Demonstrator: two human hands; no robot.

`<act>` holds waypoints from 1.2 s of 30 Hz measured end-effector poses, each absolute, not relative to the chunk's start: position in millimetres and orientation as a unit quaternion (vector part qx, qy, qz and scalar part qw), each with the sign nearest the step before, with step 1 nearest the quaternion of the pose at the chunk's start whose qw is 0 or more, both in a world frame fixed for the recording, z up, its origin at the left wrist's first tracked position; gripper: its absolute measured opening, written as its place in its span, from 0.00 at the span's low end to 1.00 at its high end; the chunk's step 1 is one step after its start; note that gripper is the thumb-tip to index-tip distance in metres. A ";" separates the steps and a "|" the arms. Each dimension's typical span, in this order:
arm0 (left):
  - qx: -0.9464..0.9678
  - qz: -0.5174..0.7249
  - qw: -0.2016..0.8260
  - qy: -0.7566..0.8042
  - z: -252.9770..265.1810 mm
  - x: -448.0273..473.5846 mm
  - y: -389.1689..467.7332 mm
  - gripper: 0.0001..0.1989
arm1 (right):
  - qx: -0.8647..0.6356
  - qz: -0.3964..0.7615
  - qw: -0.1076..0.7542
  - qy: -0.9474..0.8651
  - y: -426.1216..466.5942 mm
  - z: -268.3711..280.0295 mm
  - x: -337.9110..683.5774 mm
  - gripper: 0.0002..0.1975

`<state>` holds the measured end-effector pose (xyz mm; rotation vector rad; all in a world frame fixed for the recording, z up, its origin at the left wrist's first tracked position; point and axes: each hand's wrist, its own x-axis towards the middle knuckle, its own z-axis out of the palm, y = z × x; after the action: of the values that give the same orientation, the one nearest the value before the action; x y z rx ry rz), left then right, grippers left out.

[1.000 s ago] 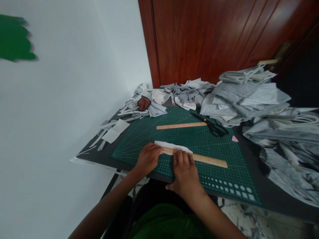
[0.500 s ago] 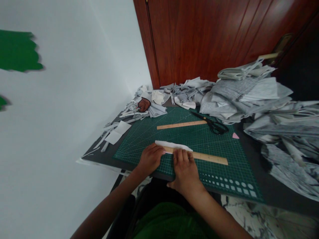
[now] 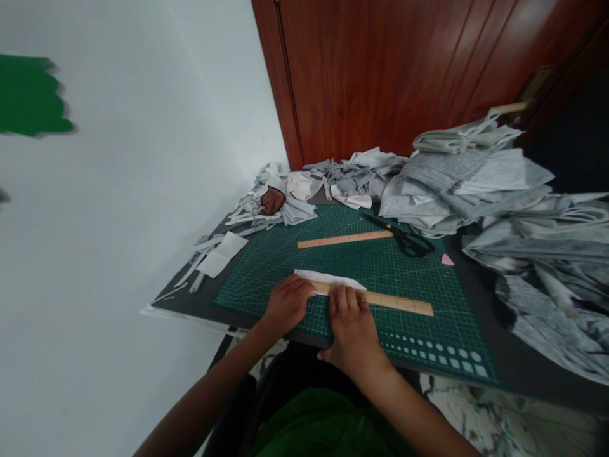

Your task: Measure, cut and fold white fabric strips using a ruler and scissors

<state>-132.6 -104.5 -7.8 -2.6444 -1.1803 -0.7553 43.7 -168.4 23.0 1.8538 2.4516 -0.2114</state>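
Observation:
A white fabric piece (image 3: 328,278) lies on the green cutting mat (image 3: 266,279), with a wooden ruler (image 3: 404,303) laid along it. At the ruler's left end, my left hand (image 3: 288,306) is closed, its fingertips and thumb together on the fabric and the ruler's edge. My right hand (image 3: 353,327) presses the ruler down near its middle, fingers stretched flat and side by side, thumb out toward the table edge. The ruler's left end is partly hidden under my fingers.
Beyond my hands lie a second wooden ruler (image 3: 342,239) and black scissors (image 3: 404,240). A pink chalk-like piece (image 3: 447,259) sits at right. Grey fabric (image 3: 466,184) is heaped on the right, scraps (image 3: 352,178) along the back, a folded white piece (image 3: 221,255) at left.
The whole view has shifted very slightly. Both hands, the ruler and the fabric keep their places on the mat.

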 end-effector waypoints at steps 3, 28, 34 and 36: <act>-0.881 -0.252 0.071 -0.394 -8.4 -132.6 -104.0 0.12 | 0.601 -0.060 0.025 0.796 -169.1 20.3 44.0 0.69; -0.905 -0.115 0.113 -0.394 1.8 -136.1 -111.3 0.13 | 0.601 -0.061 0.019 0.797 -171.0 20.5 45.4 0.67; -0.903 -0.113 0.144 -0.389 4.1 -162.6 -107.6 0.16 | 0.596 -0.067 0.017 0.800 -170.0 20.3 45.5 0.67; -0.901 -0.111 0.162 -0.386 4.9 -170.1 -106.4 0.16 | 0.598 -0.071 0.019 0.798 -169.7 20.3 45.4 0.68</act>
<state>-170.1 -106.4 4.9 -2.5723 -1.1031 -0.3165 45.4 -169.7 20.3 1.8550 2.4781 -0.2191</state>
